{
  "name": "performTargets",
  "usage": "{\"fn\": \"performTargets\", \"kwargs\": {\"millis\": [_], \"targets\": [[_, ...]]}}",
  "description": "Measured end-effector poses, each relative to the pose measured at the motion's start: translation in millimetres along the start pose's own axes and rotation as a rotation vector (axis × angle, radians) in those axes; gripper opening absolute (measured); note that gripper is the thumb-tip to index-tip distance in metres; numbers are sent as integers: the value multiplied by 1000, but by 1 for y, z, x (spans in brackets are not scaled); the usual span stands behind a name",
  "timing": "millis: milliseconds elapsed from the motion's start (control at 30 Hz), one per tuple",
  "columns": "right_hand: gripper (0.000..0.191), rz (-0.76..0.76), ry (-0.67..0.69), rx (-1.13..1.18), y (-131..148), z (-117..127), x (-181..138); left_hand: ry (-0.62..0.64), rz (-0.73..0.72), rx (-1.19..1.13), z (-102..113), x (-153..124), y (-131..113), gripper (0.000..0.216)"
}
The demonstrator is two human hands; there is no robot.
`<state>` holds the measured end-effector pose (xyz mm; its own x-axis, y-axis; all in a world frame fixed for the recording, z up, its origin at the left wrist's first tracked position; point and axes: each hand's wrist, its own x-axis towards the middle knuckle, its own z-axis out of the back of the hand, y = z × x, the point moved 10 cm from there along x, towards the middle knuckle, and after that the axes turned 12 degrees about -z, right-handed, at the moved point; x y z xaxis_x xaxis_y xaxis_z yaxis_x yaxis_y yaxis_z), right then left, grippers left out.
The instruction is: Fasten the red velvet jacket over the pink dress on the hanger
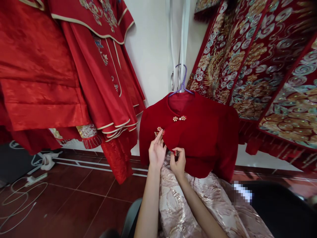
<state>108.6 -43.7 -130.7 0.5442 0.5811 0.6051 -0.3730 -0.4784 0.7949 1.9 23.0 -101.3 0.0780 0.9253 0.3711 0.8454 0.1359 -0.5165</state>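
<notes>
A dark red velvet jacket [205, 132] hangs on a purple hanger [182, 81] in front of me, above a pale pink brocade skirt [198, 205]. A pearl clasp [179, 118] closes its collar. A second pearl clasp [158, 131] sits lower on the front flap. My left hand [156, 150] lies on the flap edge, fingertips touching that second clasp. My right hand [178, 161] pinches a small red button piece [175, 153] at the flap's lower edge.
Red embroidered garments [74, 66] hang at the left. Richly patterned red and gold robes [267, 66] hang at the right. White cables [22, 195] lie on the brown tiled floor. A dark chair edge [131, 215] is below my arms.
</notes>
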Motion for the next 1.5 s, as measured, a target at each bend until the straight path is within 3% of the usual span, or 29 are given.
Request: {"fn": "performTargets", "kwargs": {"millis": [600,800,900,1167,1367,1500], "targets": [[14,-14,2,-2,-1,0,0,-7,-41,56,6,4,0,42],[13,-53,2,-8,-5,-1,0,-185,-100,192,25,20,-7,27],[13,-53,2,-12,-6,-1,0,-273,-64,205,29,25,-3,21],[15,-58,12,-28,-6,-1,0,-367,-75,244,34,31,0,17],[15,-59,13,-26,-6,-1,0,-437,-221,291,38,32,-3,13],[15,-46,15,-27,-5,-1,0,-412,-361,460,28,32,-19,13]]}}
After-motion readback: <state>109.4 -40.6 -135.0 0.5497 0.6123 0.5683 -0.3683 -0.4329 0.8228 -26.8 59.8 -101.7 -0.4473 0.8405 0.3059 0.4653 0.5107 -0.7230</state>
